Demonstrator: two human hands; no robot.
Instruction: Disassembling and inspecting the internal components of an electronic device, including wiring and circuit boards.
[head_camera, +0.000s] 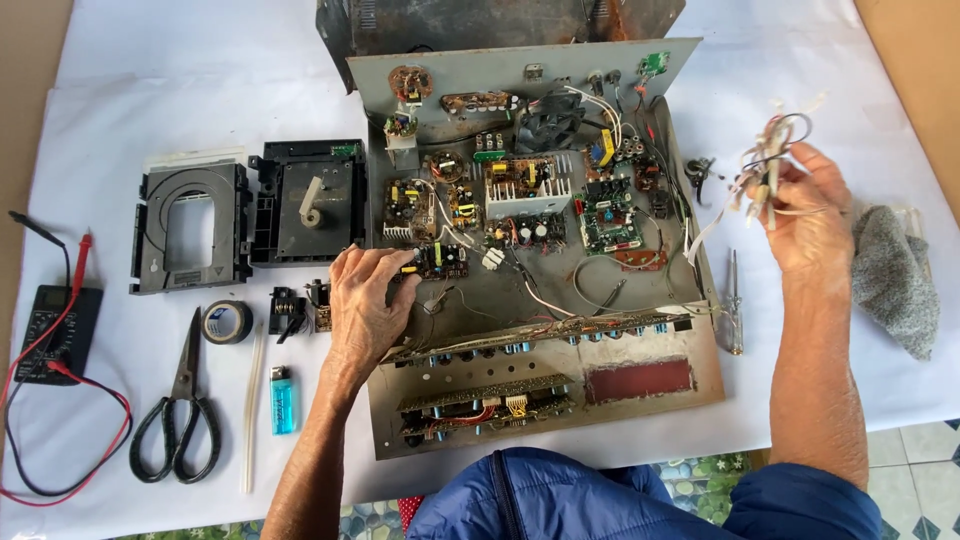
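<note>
An opened metal chassis (700, 380) full of small circuit boards (526, 190) and wires lies in the middle of a white sheet. My left hand (365, 305) rests on the chassis's left edge, fingertips on a small board (440, 262). My right hand (805, 215) is raised to the right of the chassis and grips a bundle of loose white and coloured wires (765, 160). A small fan (548, 122) sits near the chassis's back wall.
Left of the chassis lie two black disc-drive parts (190, 228) (308, 200), a multimeter (45, 330) with red and black leads, scissors (182, 410), a tape roll (227, 322), a blue lighter (282, 398) and a white stick (250, 410). A screwdriver (733, 310) and grey cloth (893, 275) lie to the right.
</note>
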